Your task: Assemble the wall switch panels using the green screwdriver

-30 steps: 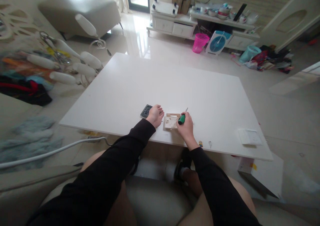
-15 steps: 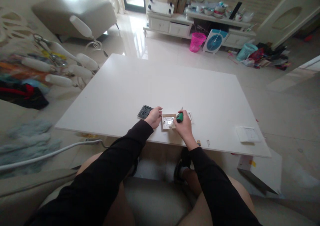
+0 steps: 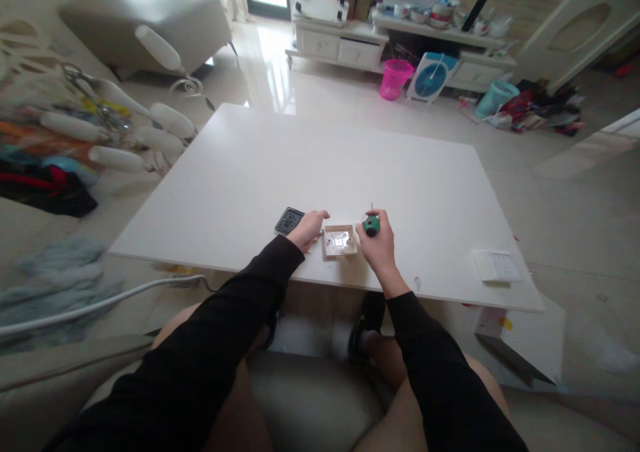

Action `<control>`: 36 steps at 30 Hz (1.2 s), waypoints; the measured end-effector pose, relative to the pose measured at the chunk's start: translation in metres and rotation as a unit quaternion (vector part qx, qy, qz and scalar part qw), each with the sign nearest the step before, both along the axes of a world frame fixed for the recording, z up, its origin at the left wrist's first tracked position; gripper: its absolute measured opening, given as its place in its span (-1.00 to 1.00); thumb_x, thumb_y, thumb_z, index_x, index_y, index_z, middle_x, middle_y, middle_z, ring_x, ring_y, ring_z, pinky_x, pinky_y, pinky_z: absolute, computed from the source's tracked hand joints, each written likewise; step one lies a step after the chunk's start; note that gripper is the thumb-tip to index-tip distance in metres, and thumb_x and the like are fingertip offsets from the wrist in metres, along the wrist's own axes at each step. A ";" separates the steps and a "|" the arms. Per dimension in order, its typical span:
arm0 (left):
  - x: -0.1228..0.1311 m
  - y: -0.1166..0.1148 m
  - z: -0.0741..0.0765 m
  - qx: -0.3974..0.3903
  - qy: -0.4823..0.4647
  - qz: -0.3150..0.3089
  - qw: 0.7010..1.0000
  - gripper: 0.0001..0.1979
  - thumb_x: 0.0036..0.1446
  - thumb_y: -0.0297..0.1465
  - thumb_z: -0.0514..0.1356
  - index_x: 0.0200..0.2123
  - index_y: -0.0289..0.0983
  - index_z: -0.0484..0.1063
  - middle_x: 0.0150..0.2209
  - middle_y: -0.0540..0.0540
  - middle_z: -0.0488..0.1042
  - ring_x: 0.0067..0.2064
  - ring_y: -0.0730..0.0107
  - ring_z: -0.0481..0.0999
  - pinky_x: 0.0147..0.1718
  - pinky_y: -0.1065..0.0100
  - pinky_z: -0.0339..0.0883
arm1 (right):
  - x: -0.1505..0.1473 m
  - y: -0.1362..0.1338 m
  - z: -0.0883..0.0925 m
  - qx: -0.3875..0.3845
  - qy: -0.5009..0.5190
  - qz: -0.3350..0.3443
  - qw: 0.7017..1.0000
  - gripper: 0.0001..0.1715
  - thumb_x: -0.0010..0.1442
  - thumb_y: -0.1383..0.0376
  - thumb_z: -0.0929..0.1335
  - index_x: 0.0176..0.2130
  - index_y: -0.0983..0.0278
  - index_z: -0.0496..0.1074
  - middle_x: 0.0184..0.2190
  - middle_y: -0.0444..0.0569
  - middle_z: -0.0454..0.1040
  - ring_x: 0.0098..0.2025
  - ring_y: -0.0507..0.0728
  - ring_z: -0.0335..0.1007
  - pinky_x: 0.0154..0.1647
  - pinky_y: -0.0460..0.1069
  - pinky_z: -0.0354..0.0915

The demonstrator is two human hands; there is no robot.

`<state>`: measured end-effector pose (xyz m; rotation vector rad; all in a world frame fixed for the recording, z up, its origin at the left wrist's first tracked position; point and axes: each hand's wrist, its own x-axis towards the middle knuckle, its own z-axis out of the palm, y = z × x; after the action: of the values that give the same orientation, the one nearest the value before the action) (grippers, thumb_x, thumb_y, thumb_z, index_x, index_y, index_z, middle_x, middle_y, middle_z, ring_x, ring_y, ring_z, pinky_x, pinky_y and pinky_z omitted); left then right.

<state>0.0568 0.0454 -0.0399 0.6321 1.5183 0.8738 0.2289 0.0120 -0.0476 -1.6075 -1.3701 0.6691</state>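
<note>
Square box [image 3: 340, 230]: on the tabletop between the two hands, open side up, pale walls around a lighter floor; the left hand is just beside one wall, and whether it touches cannot be told.
White table [image 3: 345, 165]: under both hands and reaching well beyond them; the hands work close to its near edge.
Long cabinet [image 3: 320, 44]: across the floor, far ahead of both hands, with crockery along part of its top.
Blue-and-white fan [image 3: 431, 77]: standing on the floor by the cabinet, far ahead of the right hand.
Pink basket [image 3: 397, 80]: on the floor to the left of the fan, also far ahead of the right hand.
Left hand [image 3: 309, 231]: partly curled, thumb reaching out toward the box; too small and blurred to tell whether it grips anything.
Right hand [image 3: 380, 242]: on the box's other side, fingers wrapped round a tool.
White plate [image 3: 497, 266]: well apart from the right hand, out to its right.
Dark panel [image 3: 289, 220]: flat on the table, just left of the left hand, which covers one corner.
Green-handled screwdriver [image 3: 371, 225]: in the right hand, thin shaft pointing away from the person.
Small pale piece [image 3: 417, 283]: near the right wrist, by the table's edge.
</note>
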 end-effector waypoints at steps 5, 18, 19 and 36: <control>-0.008 -0.012 -0.011 0.113 0.189 -0.150 0.964 -0.68 -0.15 -0.69 0.40 -0.43 -0.19 0.46 -0.36 -0.05 0.36 -0.14 0.12 0.50 0.08 0.25 0.34 | -0.001 0.002 0.020 0.075 0.054 -0.016 0.996 -0.71 0.17 0.14 0.42 -0.12 0.17 0.39 -0.32 -0.13 0.49 -0.29 0.12 0.43 -0.13 0.08 0.37; -0.003 -0.023 -0.023 0.149 0.145 -0.167 0.964 -0.70 -0.20 -0.68 0.37 -0.65 -0.16 0.43 -0.39 -0.14 0.48 -0.06 0.01 0.57 0.35 0.17 0.26 | 0.016 0.006 0.017 0.113 0.115 -0.060 0.985 -0.69 0.20 0.14 0.44 -0.09 0.17 0.39 -0.31 -0.16 0.47 -0.33 0.08 0.42 -0.21 0.06 0.40; -0.003 -0.024 -0.023 0.151 0.143 -0.170 0.963 -0.70 -0.18 -0.68 0.36 -0.64 -0.16 0.45 -0.40 -0.14 0.49 -0.06 0.02 0.58 0.35 0.17 0.25 | 0.018 0.007 0.015 0.107 0.120 -0.063 0.985 -0.69 0.19 0.14 0.45 -0.09 0.17 0.40 -0.31 -0.16 0.47 -0.32 0.09 0.42 -0.21 0.06 0.41; 0.033 -0.062 -0.023 0.234 0.324 -0.356 0.845 -0.70 0.11 -0.54 0.35 -0.62 -0.22 0.45 -0.40 -0.24 0.50 -0.12 -0.10 0.62 0.06 0.01 0.40 | 0.022 0.008 0.012 0.095 0.141 -0.084 0.982 -0.69 0.16 0.15 0.46 -0.11 0.17 0.42 -0.33 -0.18 0.47 -0.31 0.10 0.45 -0.23 0.03 0.42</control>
<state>0.0903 -0.0166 -0.0634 1.8644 1.4440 0.4379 0.2506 0.0201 -0.0355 -1.3983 -1.0456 0.6170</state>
